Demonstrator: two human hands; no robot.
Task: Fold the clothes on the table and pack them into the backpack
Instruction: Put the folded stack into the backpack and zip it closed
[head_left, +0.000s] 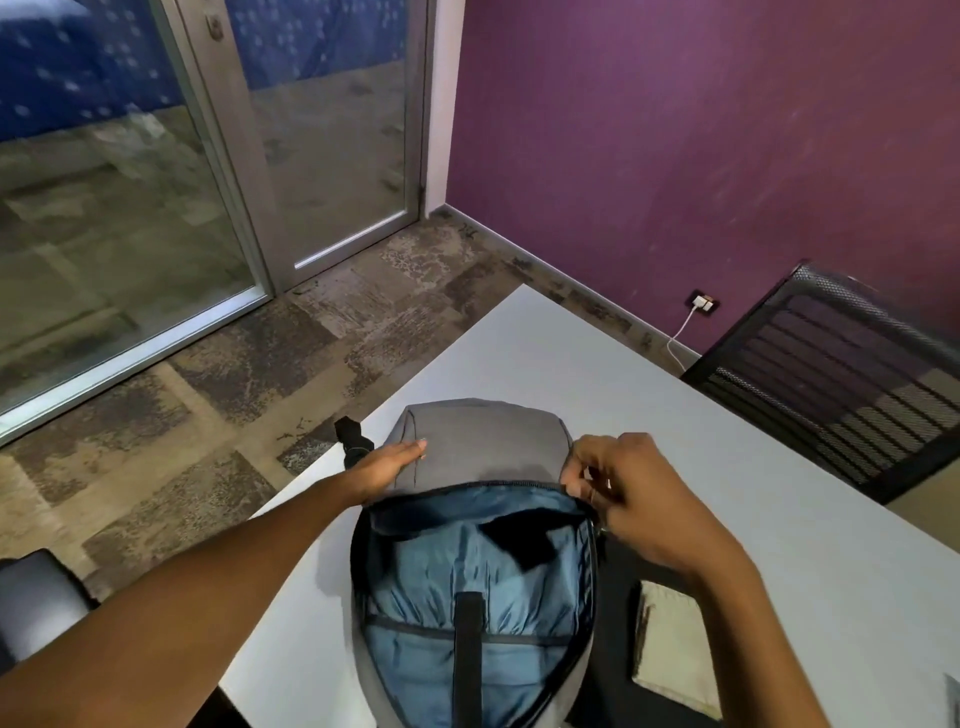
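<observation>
2 hands, 1 open grey backpack (483, 447) on the table (727, 467).
Left hand (387, 465) presses flat; right hand (623, 493) pinches the zipper pull (592, 493).

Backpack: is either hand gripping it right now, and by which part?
The right hand pinches the backpack at the zipper on its right edge. The left hand only rests flat on the grey front.

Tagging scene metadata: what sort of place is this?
Probably an office or meeting room: a plain white table, a black mesh chair, glass sliding doors and a purple wall with a socket.
</observation>
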